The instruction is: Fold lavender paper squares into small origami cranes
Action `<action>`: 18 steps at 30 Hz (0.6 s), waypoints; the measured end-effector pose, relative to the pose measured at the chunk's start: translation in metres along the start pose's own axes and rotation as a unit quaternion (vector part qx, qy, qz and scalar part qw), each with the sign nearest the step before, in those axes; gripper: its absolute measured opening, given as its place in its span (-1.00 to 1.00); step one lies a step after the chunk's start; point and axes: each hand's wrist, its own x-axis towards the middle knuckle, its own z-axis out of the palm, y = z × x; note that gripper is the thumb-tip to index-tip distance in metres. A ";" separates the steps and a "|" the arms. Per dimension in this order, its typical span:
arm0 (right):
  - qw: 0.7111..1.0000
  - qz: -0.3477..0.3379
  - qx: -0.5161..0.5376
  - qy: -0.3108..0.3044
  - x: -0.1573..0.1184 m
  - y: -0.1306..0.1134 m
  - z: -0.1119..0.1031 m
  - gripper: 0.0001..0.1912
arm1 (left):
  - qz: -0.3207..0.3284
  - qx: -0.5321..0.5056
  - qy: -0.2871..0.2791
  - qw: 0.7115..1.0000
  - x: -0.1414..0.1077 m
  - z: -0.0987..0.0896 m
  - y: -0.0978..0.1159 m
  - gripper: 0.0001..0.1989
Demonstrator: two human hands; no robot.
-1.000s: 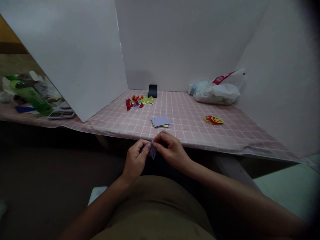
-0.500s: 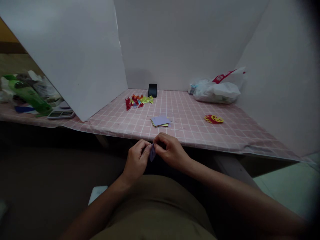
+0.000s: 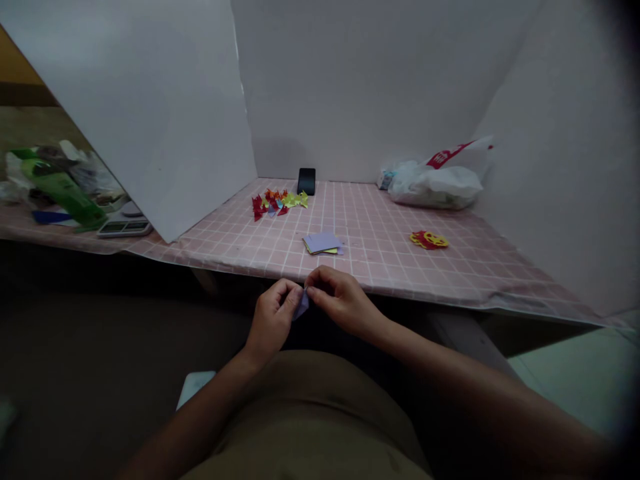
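Observation:
Just below the table's front edge, my left hand [image 3: 273,317] pinches a small folded piece of purple paper [image 3: 302,306] between thumb and fingers. My right hand [image 3: 345,301] meets it from the other side, thumb and forefinger closed at the paper's upper corner. The fingertips cover part of the paper, so its full shape is hidden. A stack of square paper sheets [image 3: 323,242], purple on top with yellow below, lies on the table beyond my hands. Farther back on the left sits a cluster of folded paper pieces [image 3: 278,202] in red, orange, yellow and blue.
A dark phone [image 3: 307,181] leans at the back panel. At the back right rests a white plastic bag [image 3: 435,185]; nearer are red and yellow cut-out shapes [image 3: 429,240]. Left of the slanted white panel [image 3: 165,120] are a green bottle [image 3: 65,193] and a scale [image 3: 125,228].
The purple paper has turned between my fingers and shows a broader, lighter face. Both hands stay in nearly the same place. The view has shifted very slightly.

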 end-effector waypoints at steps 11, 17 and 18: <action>0.999 -0.021 -0.043 0.007 -0.001 -0.001 -0.001 -0.91 | 0.053 0.040 0.011 0.998 -0.001 -0.001 -0.002 -0.79; 0.997 -0.062 -0.053 0.014 0.000 0.002 -0.001 -0.91 | 0.055 0.050 0.004 0.997 0.000 -0.002 -0.003 -0.78; 0.997 -0.059 -0.056 0.015 0.000 0.002 -0.002 -0.91 | 0.052 0.047 0.004 0.998 0.000 -0.002 -0.004 -0.79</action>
